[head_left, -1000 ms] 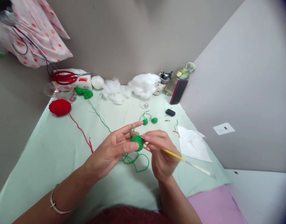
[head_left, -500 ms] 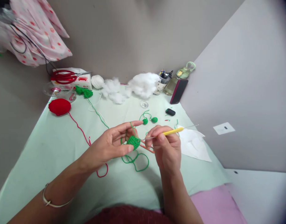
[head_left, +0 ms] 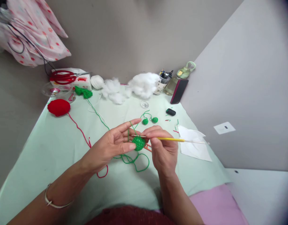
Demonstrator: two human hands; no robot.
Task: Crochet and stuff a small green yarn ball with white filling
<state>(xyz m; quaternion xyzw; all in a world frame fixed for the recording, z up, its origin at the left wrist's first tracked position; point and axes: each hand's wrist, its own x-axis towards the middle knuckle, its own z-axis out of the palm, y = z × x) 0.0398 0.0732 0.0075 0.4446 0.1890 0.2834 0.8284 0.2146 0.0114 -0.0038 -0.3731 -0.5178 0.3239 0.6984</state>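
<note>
My left hand (head_left: 118,140) pinches a small green crochet piece (head_left: 138,143) between thumb and fingers, with green yarn looped over its raised index finger. In my right hand (head_left: 164,150) is a crochet hook (head_left: 171,139) with a yellow handle, held nearly level. Its metal tip reaches across the top of the green piece, close to the yarn; whether a loop is on it I cannot tell. Loose green yarn (head_left: 141,170) curls on the cloth below. An orange object (head_left: 148,147) lies partly hidden behind the hands. Two little green crochet balls (head_left: 145,121) rest just beyond.
Left stand a red yarn ball (head_left: 59,107), a green yarn bundle (head_left: 83,92) and red scissors (head_left: 63,77) on a box. White stuffing (head_left: 144,85) lies at the back. A pen cup (head_left: 161,85), bottle (head_left: 183,73), phone (head_left: 179,91) and white paper (head_left: 194,143) are to the right.
The hook has swung from slanting up at the right to nearly level, its tip now further left over the green piece. My right hand has shifted slightly left, and the piece has turned.
</note>
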